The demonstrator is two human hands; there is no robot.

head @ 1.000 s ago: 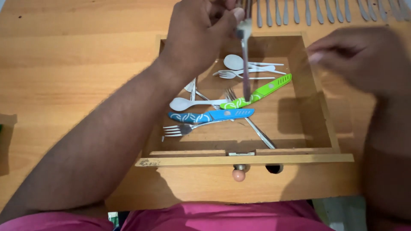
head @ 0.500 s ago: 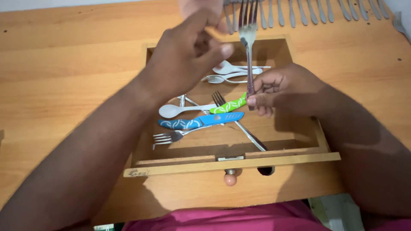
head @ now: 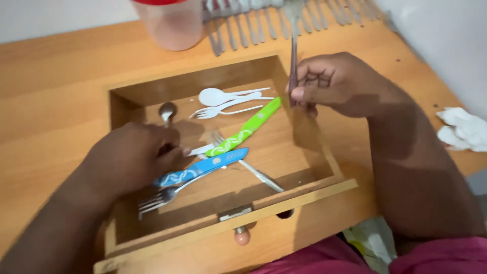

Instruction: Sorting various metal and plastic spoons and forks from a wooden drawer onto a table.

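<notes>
Above, the right hand (head: 345, 86) pinches a metal fork (head: 293, 56) upright over the drawer's (head: 314, 190) far right corner. Left hand (head: 129, 157), loosely curled, reaches among remaining cutlery: blue knife (head: 203, 166), green knife (head: 246, 128), white plastic spoon (head: 218, 95). Sorted pieces (head: 264, 23) line the table's far edge; several remain.

Even, warm indoor light falls from above — soft shadows pool inside the wooden drawer (head: 152, 89) and under both forearms; the raised fork (head: 293, 50) blurs slightly, no glare.
</notes>
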